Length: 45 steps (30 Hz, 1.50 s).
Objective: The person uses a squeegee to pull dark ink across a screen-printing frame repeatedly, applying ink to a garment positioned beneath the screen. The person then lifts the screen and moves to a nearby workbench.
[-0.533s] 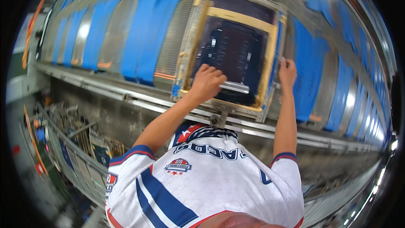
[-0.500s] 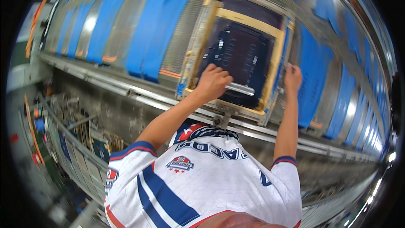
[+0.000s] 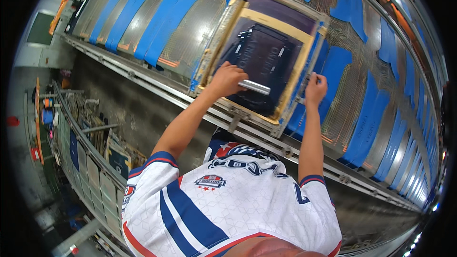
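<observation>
Showing over the framed screen (image 3: 264, 57), a silvery bar (image 3: 256, 87) is being gripped, one end hidden, by the left hand (image 3: 228, 79); what is being held by the curled right hand (image 3: 315, 89) cannot be told.

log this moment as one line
left hand: gripping silver bar over dark screen | right hand: at right edge of frame, contact unclear | blue strips: both sides

1. Bright light washes the bench (image 3: 188, 43), glaring at its far right.
2. The metal bar (image 3: 255, 86) gleams.
3. Lamps (image 3: 412, 236) glow near the lower-right rim.
4. Fisheye distortion bends edges; corners fall black.
</observation>
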{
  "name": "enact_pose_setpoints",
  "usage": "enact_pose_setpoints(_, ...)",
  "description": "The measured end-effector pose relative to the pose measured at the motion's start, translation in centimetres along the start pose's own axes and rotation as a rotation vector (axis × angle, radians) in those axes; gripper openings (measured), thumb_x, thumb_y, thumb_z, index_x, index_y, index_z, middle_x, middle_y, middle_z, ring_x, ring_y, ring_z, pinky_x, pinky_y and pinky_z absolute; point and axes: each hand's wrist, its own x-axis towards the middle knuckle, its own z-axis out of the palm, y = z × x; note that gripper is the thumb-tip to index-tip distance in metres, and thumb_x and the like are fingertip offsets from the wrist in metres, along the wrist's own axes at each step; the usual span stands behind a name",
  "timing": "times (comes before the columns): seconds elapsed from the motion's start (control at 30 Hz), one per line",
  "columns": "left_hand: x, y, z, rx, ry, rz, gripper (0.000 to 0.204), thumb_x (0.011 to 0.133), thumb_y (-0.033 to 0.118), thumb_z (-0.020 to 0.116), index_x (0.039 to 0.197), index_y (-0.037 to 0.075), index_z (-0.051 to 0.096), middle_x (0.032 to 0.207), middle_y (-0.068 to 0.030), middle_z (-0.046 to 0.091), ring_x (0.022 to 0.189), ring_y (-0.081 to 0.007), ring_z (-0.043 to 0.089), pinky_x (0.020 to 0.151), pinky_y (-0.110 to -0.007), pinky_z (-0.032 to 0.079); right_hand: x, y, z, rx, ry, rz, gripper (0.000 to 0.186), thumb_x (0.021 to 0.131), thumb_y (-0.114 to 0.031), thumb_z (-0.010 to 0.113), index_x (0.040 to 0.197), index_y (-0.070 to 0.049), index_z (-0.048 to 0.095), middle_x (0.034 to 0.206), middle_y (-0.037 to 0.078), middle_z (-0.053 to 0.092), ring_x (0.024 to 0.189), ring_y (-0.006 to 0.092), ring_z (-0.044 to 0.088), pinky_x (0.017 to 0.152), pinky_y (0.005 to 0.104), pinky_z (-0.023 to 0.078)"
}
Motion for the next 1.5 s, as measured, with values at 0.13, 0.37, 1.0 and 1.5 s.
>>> enact_pose_setpoints(0.13, -2.8, -7.0, -3.8, 0.005, 0.033, 0.039, 0.025, 0.067, 0.022, 0.087, 0.085, 0.013, 0.073, 0.083, -0.0014, 0.069, 0.084, -0.0235, 0.065, 0.080, -0.038, 0.042, -3.5, -6.5, 6.0, 0.004, -0.064, -0.033, 0.027, 0.098, -0.030, 0.064, 0.089, -0.006, 0.061, 0.078, 0.010, 0.060, 0.069, 0.0224, 0.056, 0.066, 0.0425, 0.043)
enact_pose_setpoints(0.37, -7.8, -9.3, -5.3, 0.011, 0.045, 0.081, 0.023, 0.066, 0.021, 0.087, 0.082, 0.012, 0.072, 0.078, -0.0020, 0.071, 0.075, -0.0228, 0.065, 0.075, -0.036, 0.043, -4.4, -8.1, 7.6, -0.082, -0.119, 0.069, 0.028, 0.099, -0.033, 0.064, 0.092, -0.006, 0.065, 0.088, 0.009, 0.063, 0.079, 0.0232, 0.057, 0.073, 0.0424, 0.045)
enact_pose_setpoints(1.0, 14.3, -19.0, -5.4, -0.013, -0.141, 0.145, 0.032, 0.069, 0.033, 0.087, 0.088, 0.011, 0.073, 0.077, -0.0096, 0.071, 0.078, -0.0313, 0.067, 0.083, -0.043, 0.046, 2.4, -17.7, 10.8, -0.032, -0.615, -0.105, 0.040, 0.089, -0.037, 0.074, 0.114, -0.005, 0.071, 0.108, 0.012, 0.073, 0.101, 0.0304, 0.069, 0.090, 0.0400, 0.053)
enact_pose_setpoints(1.5, 8.5, -17.8, -2.6, -0.085, -0.028, 0.170, 0.028, 0.065, 0.029, 0.087, 0.081, 0.014, 0.071, 0.075, -0.0043, 0.069, 0.074, -0.0278, 0.067, 0.078, -0.042, 0.044, -3.4, -18.4, 16.6, -0.598, -0.816, -0.583, 0.016, 0.072, -0.018, 0.076, 0.082, -0.008, 0.069, 0.079, 0.016, 0.068, 0.084, 0.0355, 0.066, 0.084, 0.0464, 0.048)
